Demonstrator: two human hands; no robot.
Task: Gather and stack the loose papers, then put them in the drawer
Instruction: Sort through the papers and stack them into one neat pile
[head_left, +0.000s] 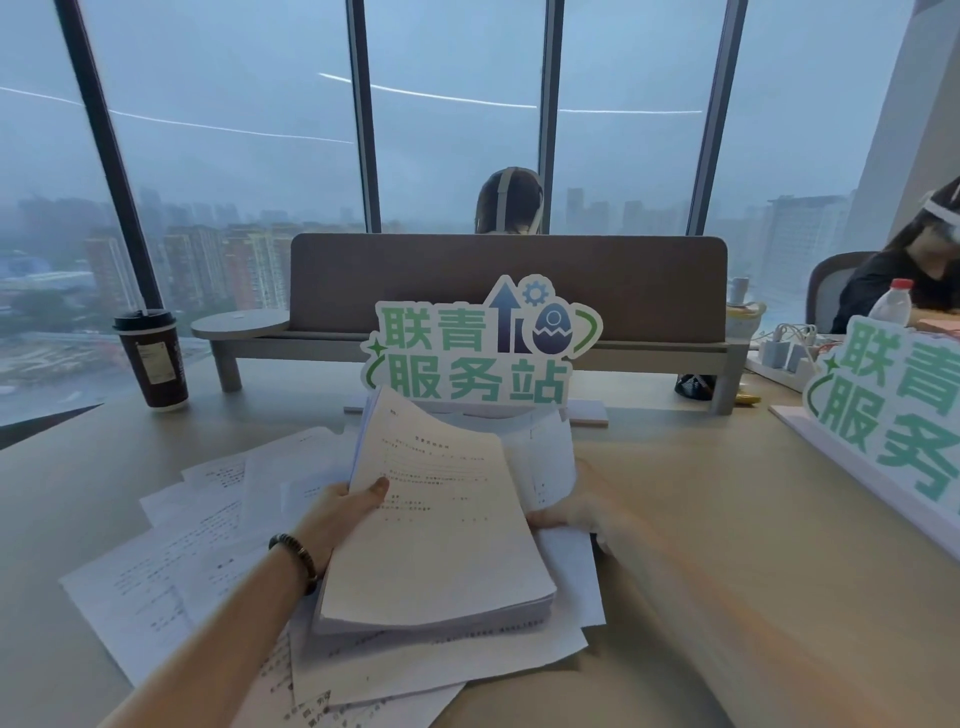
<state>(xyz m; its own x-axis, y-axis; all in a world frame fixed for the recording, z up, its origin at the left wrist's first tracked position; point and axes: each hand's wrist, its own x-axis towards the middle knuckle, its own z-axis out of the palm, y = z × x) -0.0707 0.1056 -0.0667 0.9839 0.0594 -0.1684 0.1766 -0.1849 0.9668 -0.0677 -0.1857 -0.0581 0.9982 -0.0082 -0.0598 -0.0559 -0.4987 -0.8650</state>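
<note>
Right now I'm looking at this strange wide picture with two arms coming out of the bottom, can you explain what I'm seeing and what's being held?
There is no machine here. One wide-angle camera sits on a person's head and looks forward and down, so the arms are that person's own. The left hand, with a dark beaded bracelet on its wrist, grips a thick stack of white printed papers, thumb on top. The right hand holds the stack's other edge. More loose white printed sheets lie scattered on the beige desk. Further back stand a dark paper coffee cup with a black lid and a green and white cut-out sign. No drawer is visible.
</note>
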